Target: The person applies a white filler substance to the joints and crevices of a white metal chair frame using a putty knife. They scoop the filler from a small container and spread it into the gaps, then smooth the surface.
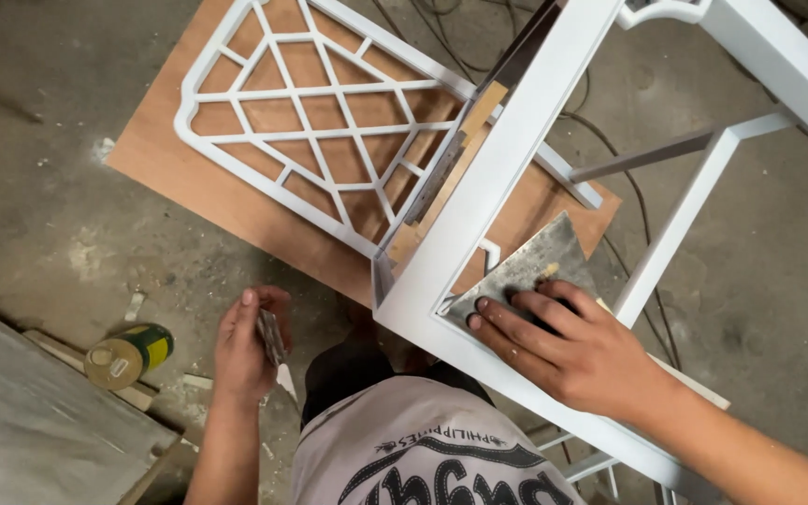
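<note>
A: Two hands busy?
B: Yes. Right hand (563, 351), fingers flat, presses a scraper (527, 266) on the white frame (479, 201), mid-frame. Left hand (243, 344) loosely grips another blade (271, 339), lower left.
A: Step?
B: Likely filling the corner; next wants a steady, even drag.

White lattice chair frame (329, 112) on brown plywood (236, 201); grey-smeared scraper blade (530, 266); green-and-yellow can (129, 354) (lower left); grey floor (39, 187).
</note>
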